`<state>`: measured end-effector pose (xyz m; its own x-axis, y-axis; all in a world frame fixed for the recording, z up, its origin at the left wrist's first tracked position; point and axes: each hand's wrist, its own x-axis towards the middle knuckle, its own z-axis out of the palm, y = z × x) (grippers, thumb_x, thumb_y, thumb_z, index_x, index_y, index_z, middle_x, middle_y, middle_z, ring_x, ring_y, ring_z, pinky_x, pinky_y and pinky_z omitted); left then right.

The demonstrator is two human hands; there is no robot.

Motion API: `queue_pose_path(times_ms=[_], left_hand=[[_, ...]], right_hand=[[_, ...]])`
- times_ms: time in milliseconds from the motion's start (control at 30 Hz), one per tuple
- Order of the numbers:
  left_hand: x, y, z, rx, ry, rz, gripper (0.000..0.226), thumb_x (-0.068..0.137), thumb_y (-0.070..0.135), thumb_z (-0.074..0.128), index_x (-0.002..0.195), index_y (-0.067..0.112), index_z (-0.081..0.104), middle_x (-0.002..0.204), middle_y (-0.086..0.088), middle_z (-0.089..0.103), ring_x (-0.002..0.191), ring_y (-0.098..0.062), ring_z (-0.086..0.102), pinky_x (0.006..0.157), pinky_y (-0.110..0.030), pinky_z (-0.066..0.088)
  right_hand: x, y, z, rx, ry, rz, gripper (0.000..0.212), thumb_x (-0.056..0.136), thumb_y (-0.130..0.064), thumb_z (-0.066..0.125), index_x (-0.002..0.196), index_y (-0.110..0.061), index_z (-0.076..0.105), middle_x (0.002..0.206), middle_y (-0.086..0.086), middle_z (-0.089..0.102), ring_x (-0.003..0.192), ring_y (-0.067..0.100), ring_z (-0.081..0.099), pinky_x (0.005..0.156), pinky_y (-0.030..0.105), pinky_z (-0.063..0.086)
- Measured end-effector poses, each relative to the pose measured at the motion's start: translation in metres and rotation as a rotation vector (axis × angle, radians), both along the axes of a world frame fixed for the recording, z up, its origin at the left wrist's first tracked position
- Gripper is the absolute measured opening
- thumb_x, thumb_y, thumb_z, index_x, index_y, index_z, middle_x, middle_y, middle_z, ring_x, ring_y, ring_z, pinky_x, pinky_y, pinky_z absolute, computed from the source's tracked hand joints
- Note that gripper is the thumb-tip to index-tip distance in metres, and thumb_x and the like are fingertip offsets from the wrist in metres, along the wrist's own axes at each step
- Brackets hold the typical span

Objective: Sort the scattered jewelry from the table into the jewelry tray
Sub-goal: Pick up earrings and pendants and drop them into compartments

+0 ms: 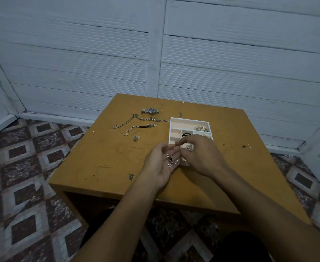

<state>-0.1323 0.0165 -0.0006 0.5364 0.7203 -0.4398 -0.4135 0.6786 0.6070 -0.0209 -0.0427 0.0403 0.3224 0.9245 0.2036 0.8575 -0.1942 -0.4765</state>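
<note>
Risk of a spill: we are balancing the heart-shaped pieces (169, 160) loose on the upturned left hand (160, 165). If we are tilting that palm while picking from it, they could be sliding off onto the tabletop (108, 157), or past its near edge to the floor.
Risk of a drop: the small piece (176, 143) is tiny, so the pinch could be slipping and letting it fall into the wrong compartment.
Risk of a tangle: the long chain (146, 119) and the bracelet (139, 127) are lying close together and may be snagging when lifted.
Left fingers (171, 149): we are holding them loosely spread, palm up, gripping nothing and only cradling the hearts.
Right fingers (188, 140): we are curling the thumb and forefinger of the right hand (200, 156) onto the small piece; what it is we cannot tell.
Jewelry tray (189, 120): it is sitting just under and beyond the right fingers, which are hiding its near part.
Remaining jewelry: the wristwatch (150, 110), chain, bracelet and a small cluster (136, 138) are lying beyond the left fingers, off to their left.
</note>
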Motion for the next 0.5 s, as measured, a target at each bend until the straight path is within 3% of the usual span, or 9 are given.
queue_pose_path(times_ms=[100, 267, 500], left_hand=[[0.016, 0.01, 0.007, 0.08, 0.053, -0.03, 0.023, 0.096, 0.018, 0.043, 0.094, 0.002, 0.06, 0.094, -0.014, 0.068, 0.077, -0.021, 0.065, 0.081, -0.033, 0.052], [0.041, 0.025, 0.011, 0.181, 0.152, -0.049, 0.021, 0.096, 0.018, 0.043, 0.097, 0.004, 0.059, 0.096, -0.013, 0.069, 0.079, -0.021, 0.067, 0.076, -0.032, 0.053], [0.073, 0.045, 0.009, 0.299, 0.234, -0.033, 0.016, 0.093, 0.013, 0.043, 0.085, 0.008, 0.056, 0.068, -0.004, 0.064, 0.071, -0.02, 0.058, 0.087, -0.04, 0.052]], right_hand=[[0.014, -0.001, 0.001, -0.03, -0.011, -0.034, 0.028, 0.084, -0.023, 0.062, 0.111, -0.022, 0.069, 0.112, 0.002, 0.07, 0.084, 0.018, 0.062, 0.076, 0.03, 0.049], [0.036, -0.002, 0.0, -0.068, 0.018, -0.076, 0.033, 0.086, -0.022, 0.061, 0.119, -0.021, 0.066, 0.12, 0.003, 0.067, 0.095, 0.02, 0.064, 0.085, 0.035, 0.051], [0.061, -0.001, -0.007, -0.079, 0.035, -0.111, 0.039, 0.086, -0.022, 0.061, 0.125, -0.019, 0.063, 0.129, 0.002, 0.062, 0.11, 0.019, 0.06, 0.089, 0.032, 0.048]])
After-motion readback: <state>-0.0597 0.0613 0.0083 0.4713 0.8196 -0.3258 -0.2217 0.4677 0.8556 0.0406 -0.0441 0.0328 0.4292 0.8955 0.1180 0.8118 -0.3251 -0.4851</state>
